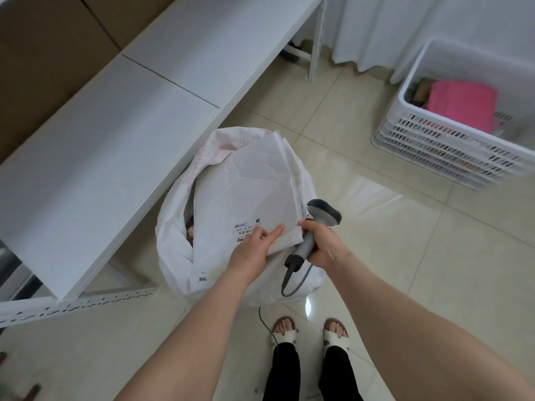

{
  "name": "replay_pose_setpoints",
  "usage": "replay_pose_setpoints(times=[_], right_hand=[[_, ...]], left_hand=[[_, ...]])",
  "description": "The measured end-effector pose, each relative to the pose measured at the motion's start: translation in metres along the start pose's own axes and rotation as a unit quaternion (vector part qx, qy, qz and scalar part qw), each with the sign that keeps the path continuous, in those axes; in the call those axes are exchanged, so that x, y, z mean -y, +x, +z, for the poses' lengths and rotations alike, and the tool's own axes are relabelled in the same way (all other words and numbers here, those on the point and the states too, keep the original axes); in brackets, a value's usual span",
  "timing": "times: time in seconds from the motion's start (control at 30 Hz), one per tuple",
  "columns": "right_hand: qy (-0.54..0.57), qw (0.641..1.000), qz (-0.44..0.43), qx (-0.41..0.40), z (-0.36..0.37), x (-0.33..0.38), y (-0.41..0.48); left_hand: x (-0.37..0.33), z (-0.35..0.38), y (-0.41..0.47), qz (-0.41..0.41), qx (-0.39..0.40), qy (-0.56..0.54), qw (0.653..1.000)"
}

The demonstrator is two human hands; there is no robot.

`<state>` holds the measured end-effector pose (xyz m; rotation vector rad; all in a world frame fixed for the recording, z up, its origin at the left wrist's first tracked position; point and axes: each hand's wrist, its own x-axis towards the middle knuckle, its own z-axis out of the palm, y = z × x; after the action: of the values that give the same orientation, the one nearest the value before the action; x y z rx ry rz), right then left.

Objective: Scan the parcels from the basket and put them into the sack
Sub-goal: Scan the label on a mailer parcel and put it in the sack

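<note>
Our two bare forearms reach down from the camera, above feet in white sandals (285, 338) on the tiled floor. Our left hand (254, 247) pinches the near edge of a flat white parcel (246, 183), forefinger laid straight along its top, with a printed label (246, 228) just beyond the fingertips. Our right hand (321, 244) is wrapped tight round the handle of a grey barcode scanner (317, 224), thumb touching the parcel's corner. The scanner's head rises just past the knuckles, and its cable (292, 285) droops below the heel of the hand. The parcel lies across the open mouth of a white sack (173, 235), which stands on the floor directly under both hands. A white shelf (115, 140) runs off to the left of the left fingers. Well beyond the right fingers, far to the right, a white slatted basket (434, 140) holds a pink parcel (460, 102).
</note>
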<state>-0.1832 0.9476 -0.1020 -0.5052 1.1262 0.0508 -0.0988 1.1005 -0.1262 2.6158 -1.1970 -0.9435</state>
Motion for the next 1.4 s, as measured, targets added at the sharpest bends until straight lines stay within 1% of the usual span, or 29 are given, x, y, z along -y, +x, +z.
replay_pose_setpoints(times=[0.1, 0.13, 0.2, 0.27, 0.33, 0.4, 0.47, 0.53, 0.57, 0.6, 0.63, 0.67, 0.7, 0.77, 0.83, 0.9, 1.0, 1.1, 1.2, 1.3, 1.4], right_hand=[[-0.011, 1.000, 0.010, -0.014, -0.009, 0.000, 0.000], [-0.008, 1.000, 0.010, -0.014, -0.013, 0.001, -0.002], [0.015, 1.000, 0.004, -0.007, -0.022, 0.003, -0.005], [0.060, 0.998, 0.010, 0.008, -0.031, 0.011, -0.011], [0.113, 0.993, 0.029, 0.018, -0.039, 0.018, -0.015], [0.132, 0.990, 0.044, 0.031, -0.043, 0.022, -0.018], [0.095, 0.994, 0.048, 0.025, -0.047, 0.020, -0.017], [0.032, 0.998, 0.044, -0.017, -0.049, 0.016, -0.015], [0.014, 0.998, 0.040, -0.038, -0.050, 0.014, -0.014], [0.011, 0.998, 0.035, -0.048, -0.050, 0.012, -0.014], [0.017, 0.998, 0.031, -0.049, -0.049, 0.011, -0.013], [0.022, 0.998, 0.028, -0.047, -0.048, 0.010, -0.013], [0.022, 0.998, 0.023, -0.048, -0.049, 0.010, -0.012], [0.011, 0.998, 0.013, -0.062, -0.050, 0.010, -0.010], [-0.002, 0.998, 0.011, -0.065, -0.051, 0.013, -0.012], [-0.026, 0.998, 0.000, -0.062, -0.050, 0.017, -0.014], [-0.074, 0.995, -0.027, -0.059, -0.043, 0.028, -0.025], [-0.066, 0.995, -0.051, -0.052, -0.034, 0.052, -0.044], [-0.064, 0.993, -0.086, -0.039, -0.031, 0.090, -0.068], [-0.058, 0.990, -0.122, -0.034, -0.039, 0.136, -0.090], [-0.054, 0.988, -0.142, -0.011, -0.060, 0.188, -0.109]], left_hand=[[0.002, 0.004, 0.001, 0.014, 0.007, 0.036, 0.999], [0.006, 0.008, 0.001, 0.007, 0.014, 0.063, 0.998], [0.015, 0.015, -0.002, -0.016, 0.041, 0.158, 0.986], [0.020, 0.026, -0.005, -0.039, 0.116, 0.238, 0.964], [0.018, 0.036, -0.008, -0.078, 0.208, 0.260, 0.940], [0.016, 0.036, -0.007, -0.096, 0.272, 0.277, 0.916], [0.011, 0.028, -0.005, -0.115, 0.333, 0.238, 0.905], [0.005, 0.019, -0.003, -0.115, 0.408, 0.129, 0.897], [0.001, 0.015, -0.004, -0.129, 0.447, 0.062, 0.883], [-0.002, 0.013, -0.004, -0.138, 0.466, 0.006, 0.874], [-0.004, 0.013, -0.005, -0.135, 0.467, -0.024, 0.873], [-0.008, 0.013, -0.005, -0.129, 0.459, -0.028, 0.878], [-0.010, 0.016, -0.004, -0.122, 0.434, -0.022, 0.892], [-0.016, 0.019, -0.001, -0.128, 0.348, -0.048, 0.928], [-0.020, 0.013, 0.003, -0.149, 0.258, -0.092, 0.950], [-0.025, -0.001, 0.007, -0.163, 0.219, -0.098, 0.957], [-0.042, -0.033, 0.014, -0.173, 0.172, -0.075, 0.967], [-0.069, -0.078, 0.027, -0.170, 0.109, -0.054, 0.978], [-0.104, -0.125, 0.047, -0.142, 0.058, -0.040, 0.987], [-0.145, -0.166, 0.069, -0.110, 0.043, -0.014, 0.993], [-0.191, -0.199, 0.096, -0.105, 0.011, 0.006, 0.994]])
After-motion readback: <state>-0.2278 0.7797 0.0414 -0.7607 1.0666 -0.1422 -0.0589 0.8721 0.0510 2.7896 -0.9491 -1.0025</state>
